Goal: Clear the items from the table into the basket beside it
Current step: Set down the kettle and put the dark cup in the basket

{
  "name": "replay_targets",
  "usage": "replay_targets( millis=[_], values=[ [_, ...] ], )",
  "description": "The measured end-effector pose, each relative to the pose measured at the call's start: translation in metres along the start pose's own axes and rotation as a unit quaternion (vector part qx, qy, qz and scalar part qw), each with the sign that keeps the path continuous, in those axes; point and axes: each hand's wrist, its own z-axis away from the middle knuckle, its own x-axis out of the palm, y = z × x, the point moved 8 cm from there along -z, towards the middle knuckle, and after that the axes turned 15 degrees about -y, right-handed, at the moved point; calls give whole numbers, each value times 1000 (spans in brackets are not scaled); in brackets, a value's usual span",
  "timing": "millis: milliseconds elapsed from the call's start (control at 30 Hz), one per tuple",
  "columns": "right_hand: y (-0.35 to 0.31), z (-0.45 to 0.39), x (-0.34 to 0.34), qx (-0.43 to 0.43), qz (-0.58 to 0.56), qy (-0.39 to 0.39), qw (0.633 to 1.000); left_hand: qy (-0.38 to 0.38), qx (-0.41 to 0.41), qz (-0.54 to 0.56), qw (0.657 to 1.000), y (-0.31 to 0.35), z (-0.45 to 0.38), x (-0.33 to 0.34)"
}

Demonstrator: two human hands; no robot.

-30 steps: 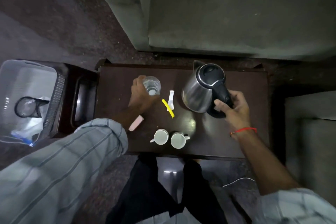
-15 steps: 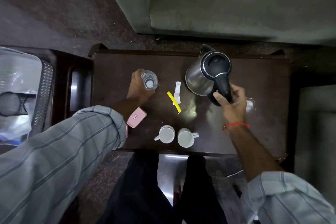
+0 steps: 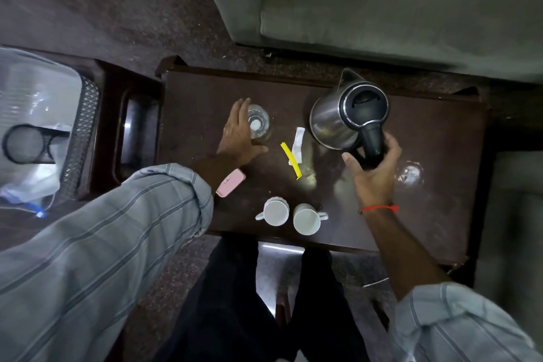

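On the dark table (image 3: 205, 91), my left hand (image 3: 239, 135) is cupped against the left side of a clear glass (image 3: 258, 123). Its fingers are straight and its thumb is spread just below the glass. My right hand (image 3: 374, 173) is curled round the black handle of the steel kettle (image 3: 332, 123), which stands at the back right. A yellow strip (image 3: 291, 160) and a white sachet (image 3: 298, 144) lie in the middle. A pink item (image 3: 230, 182) lies under my left wrist. Two white cups (image 3: 274, 211) (image 3: 307, 219) stand at the front edge. The mesh basket (image 3: 85, 132) is at the far left.
A second clear glass (image 3: 410, 172) stands to the right of my right hand. The basket holds a plastic bag (image 3: 32, 182) and a black round object (image 3: 25, 144). A dark stand (image 3: 135, 132) fills the gap between basket and table. A grey sofa (image 3: 382, 3) is behind the table.
The view has shifted, bringing the right-hand glass into sight. My left thumb has spread slightly away from the glass. The kettle and my right hand have hardly moved.
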Motion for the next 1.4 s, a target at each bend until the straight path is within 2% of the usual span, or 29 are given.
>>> replay_targets(
  millis=[100,167,267,367,500,667,833,933,1100,1200,1400],
  values=[
    [-32,15,8,-104,137,43,984,49,-22,0,999,-10,19,-10],
    [-49,23,17,-150,179,44,971,79,-46,33,995,-22,39,-12],
    [-67,43,37,-207,203,4,957,98,-57,47,992,-37,79,-4],
    [-75,70,64,-257,244,-76,932,109,-78,39,990,-54,125,4],
    [-81,97,102,-263,287,-192,901,117,-148,92,978,-82,178,5],
    [-102,122,169,-195,324,-342,860,195,-225,154,942,-128,242,-33],
    [-148,130,247,-217,376,-410,802,313,-269,192,890,-184,291,-89],
    [-173,136,299,-229,399,-457,761,356,-294,196,865,-226,309,-124],
    [-191,134,369,-214,388,-492,750,397,-296,213,842,-287,302,-189],
    [-187,135,407,-184,398,-514,737,378,-270,290,837,-321,278,-220],
    [-188,145,440,-168,384,-540,730,261,-328,322,849,-359,231,-238]
  ],
)
